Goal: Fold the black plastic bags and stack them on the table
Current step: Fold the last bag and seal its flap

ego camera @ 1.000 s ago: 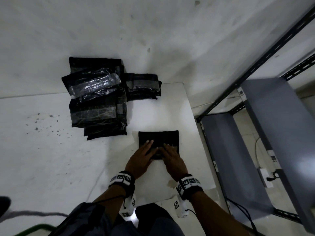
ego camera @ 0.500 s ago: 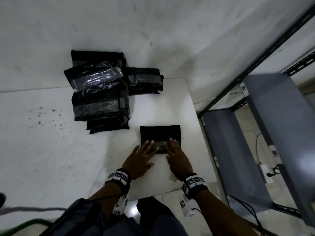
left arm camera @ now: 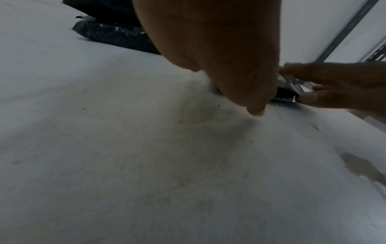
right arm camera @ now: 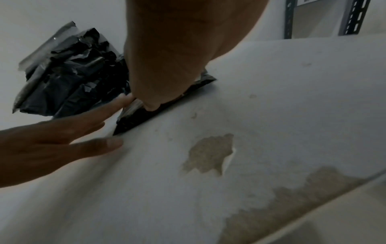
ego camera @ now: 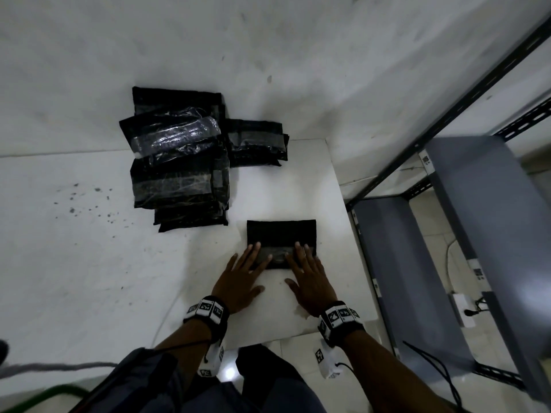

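my left hand (ego camera: 238,280) and right hand (ego camera: 310,278) have slid apart from the centre, fingers flat and spread, pressing the near edge of the folded bag (ego camera: 281,236) on the table (ego camera: 89,278); i judge the crease set, ready for the stack (ego camera: 179,165).

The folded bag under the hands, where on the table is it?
In the head view the folded bag lies near the table's right edge, apart from the pile on its left.
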